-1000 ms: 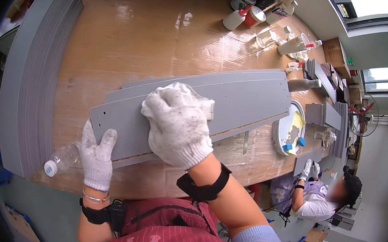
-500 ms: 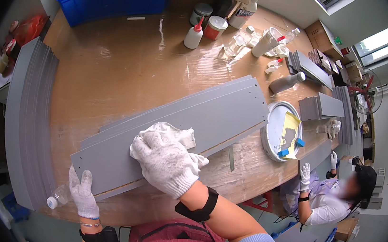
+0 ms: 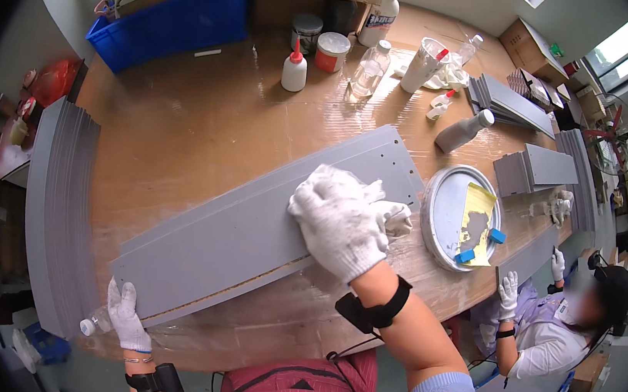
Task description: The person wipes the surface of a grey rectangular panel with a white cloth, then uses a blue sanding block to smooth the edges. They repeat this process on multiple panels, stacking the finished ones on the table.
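Observation:
A long grey board [image 3: 221, 263] lies slantwise on the table, on top of at least one more grey board, with small holes at its far right end and a brown strip along its near edge. My right hand [image 3: 338, 222], in a white work glove smudged grey, presses a bunched white cloth [image 3: 397, 218] on the board's right half. The fingers are closed over the cloth, which partly hides under the palm. At the near left corner, my gloved left hand [image 3: 128, 318] rests against the board's end, its visible fingers stretched and apart.
A round lid [image 3: 438, 237] with yellow sandpaper [image 3: 491, 216] and blue blocks lies right. Behind stand a grey bottle [image 3: 464, 132], a glue bottle [image 3: 294, 70] and a blue bin [image 3: 169, 40]. A tall board stack [image 3: 56, 213] is left; a co-worker [image 3: 546, 331] sits right.
My right hand has slid with the cloth along the board, rightward and away from me. My left hand stays at the corner. A clear bottle that lay tilted at the back now stands upright.

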Demonstrator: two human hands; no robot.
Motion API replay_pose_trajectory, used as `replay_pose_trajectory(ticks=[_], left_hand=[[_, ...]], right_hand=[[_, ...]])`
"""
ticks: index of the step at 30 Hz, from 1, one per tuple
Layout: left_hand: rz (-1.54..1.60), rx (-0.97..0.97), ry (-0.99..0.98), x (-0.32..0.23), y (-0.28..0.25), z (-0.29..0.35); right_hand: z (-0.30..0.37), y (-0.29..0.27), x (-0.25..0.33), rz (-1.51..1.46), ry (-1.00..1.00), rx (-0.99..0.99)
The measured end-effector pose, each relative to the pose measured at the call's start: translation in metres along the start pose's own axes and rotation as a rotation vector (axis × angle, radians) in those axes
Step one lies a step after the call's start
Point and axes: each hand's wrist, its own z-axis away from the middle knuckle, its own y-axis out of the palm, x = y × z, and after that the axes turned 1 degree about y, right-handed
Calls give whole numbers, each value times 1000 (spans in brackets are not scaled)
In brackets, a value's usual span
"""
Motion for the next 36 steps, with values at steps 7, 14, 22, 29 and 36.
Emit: replay_pose_trajectory(ticks=[7,14,22,29,36], left_hand=[[-28,-19,-34,-5,2,-2],[-15,-89,-43,3,0,-3],[-385,-149,37,-2,-3,-3],[-1236,169,651,-59,115,41],[-1262,291,797,-62,199,45]], right_hand=[[-19,-4,-106,-33,288,7],[-2,-35,-43,-198,76,67],[31,-3,-153,-117,309,-105],[48,-69,-198,-620,511,-204],[30,-46,-141,-254,124,53]])
